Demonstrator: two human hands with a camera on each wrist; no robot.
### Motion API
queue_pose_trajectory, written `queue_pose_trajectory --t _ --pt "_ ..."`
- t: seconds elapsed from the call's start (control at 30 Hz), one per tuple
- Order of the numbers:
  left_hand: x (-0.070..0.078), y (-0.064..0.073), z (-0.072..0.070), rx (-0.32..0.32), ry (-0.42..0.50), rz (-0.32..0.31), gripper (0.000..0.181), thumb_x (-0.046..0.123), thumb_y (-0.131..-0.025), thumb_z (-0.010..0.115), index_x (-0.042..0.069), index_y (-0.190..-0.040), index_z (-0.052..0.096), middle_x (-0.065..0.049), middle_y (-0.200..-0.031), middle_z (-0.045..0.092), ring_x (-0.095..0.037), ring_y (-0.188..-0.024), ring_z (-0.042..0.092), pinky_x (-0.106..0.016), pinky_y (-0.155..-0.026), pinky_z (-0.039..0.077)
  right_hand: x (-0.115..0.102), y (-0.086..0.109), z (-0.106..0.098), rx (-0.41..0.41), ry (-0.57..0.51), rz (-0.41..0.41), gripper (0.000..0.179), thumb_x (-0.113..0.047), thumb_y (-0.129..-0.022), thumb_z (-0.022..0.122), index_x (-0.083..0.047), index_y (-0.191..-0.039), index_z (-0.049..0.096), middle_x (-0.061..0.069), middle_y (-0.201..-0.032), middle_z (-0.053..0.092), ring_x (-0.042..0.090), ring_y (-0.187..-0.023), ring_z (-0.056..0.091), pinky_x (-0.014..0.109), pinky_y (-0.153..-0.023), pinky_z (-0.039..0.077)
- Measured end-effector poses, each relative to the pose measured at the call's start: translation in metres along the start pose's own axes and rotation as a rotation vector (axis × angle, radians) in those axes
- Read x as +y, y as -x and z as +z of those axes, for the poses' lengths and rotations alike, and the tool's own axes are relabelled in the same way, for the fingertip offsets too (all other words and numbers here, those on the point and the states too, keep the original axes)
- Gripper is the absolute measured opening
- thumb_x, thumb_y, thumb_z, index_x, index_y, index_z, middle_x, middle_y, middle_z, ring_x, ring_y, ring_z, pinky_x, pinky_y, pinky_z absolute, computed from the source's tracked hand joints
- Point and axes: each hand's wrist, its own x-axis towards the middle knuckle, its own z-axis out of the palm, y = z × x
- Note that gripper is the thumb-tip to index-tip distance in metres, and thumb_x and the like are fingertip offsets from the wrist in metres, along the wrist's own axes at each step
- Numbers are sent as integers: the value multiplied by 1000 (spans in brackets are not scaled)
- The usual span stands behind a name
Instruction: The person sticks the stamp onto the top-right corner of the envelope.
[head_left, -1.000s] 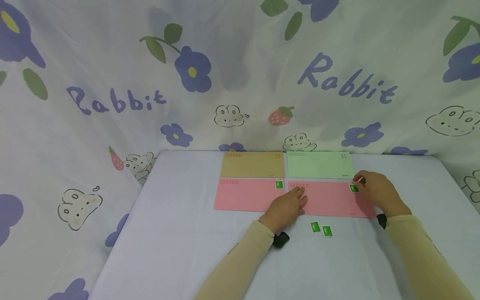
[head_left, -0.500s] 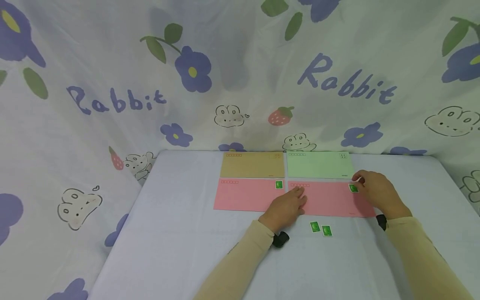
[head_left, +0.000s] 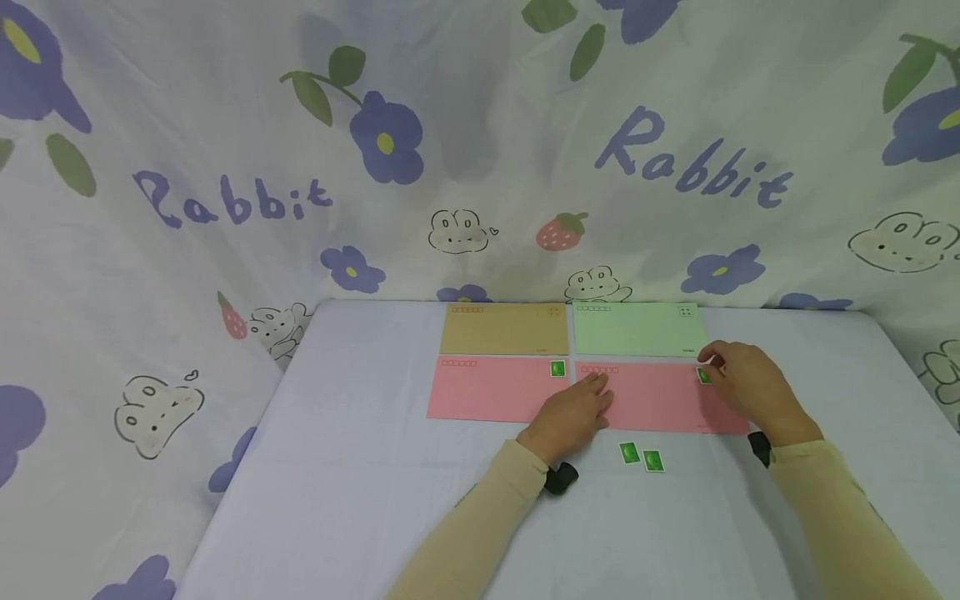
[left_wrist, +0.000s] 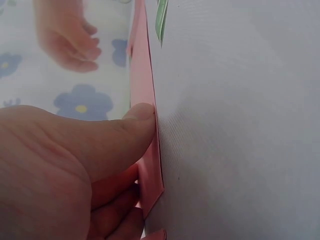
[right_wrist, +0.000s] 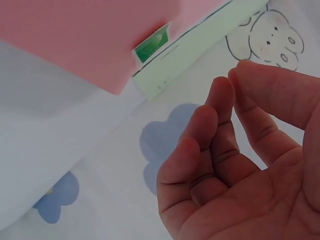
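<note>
My left hand (head_left: 566,418) rests on the left part of the right pink envelope (head_left: 652,400). In the left wrist view its thumb lies along the envelope's near edge. My right hand (head_left: 757,390) is over that envelope's top right corner, partly covering a green postage stamp (head_left: 702,376) there. The right wrist view shows the right hand (right_wrist: 235,155) with curled fingers, thumb and index tips together and nothing visible between them. The stamp (right_wrist: 152,44) lies on the envelope, apart from those fingertips. Another stamp (head_left: 557,368) sits on the left pink envelope (head_left: 480,392).
Behind the pink envelopes lie a tan envelope (head_left: 502,329) and a light green envelope (head_left: 637,329), each with a printed corner box. Two loose stamps, one left (head_left: 629,452) and one right (head_left: 654,461), lie on the white table (head_left: 337,467). A patterned curtain (head_left: 480,150) hangs behind.
My right hand has shifted slightly left over the stamp, covering more of it. My left hand has stayed in place on the envelope.
</note>
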Motion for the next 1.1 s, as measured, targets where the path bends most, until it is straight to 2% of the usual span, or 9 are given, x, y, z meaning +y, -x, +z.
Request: queue_pose_trajectory --t 0.17,0.4,0.77,1.1 --pt "0 0 0 6 -1 7 49 28 -101 62 13 -146 53 -2 -159 38 -13 -149 29 -22 -117 26 -6 2 0 -5 -13 10 22 -6 -96 61 10 -112 62 24 -95 67 41 -88 61 57 -76 51" --pt "-1 0 0 20 -35 29 48 28 -101 62 12 -145 55 -4 -159 40 -15 -148 31 -23 -117 27 -12 6 2 6 -35 9 23 -6 -96 59 9 -113 62 23 -95 66 39 -87 59 56 -76 51" --pt "-1 0 2 17 -33 14 49 29 -100 63 13 -146 54 -2 -159 38 -13 -149 29 -22 -117 26 -22 14 9 30 -87 -22 22 -8 -97 61 8 -112 64 20 -95 67 36 -85 58 54 -77 49" --pt "-1 0 3 13 -33 14 49 29 -101 62 14 -147 53 -2 -159 38 -13 -149 29 -22 -117 27 -28 23 18 29 -80 1 22 -10 -96 63 6 -113 65 15 -93 66 32 -85 57 51 -77 50"
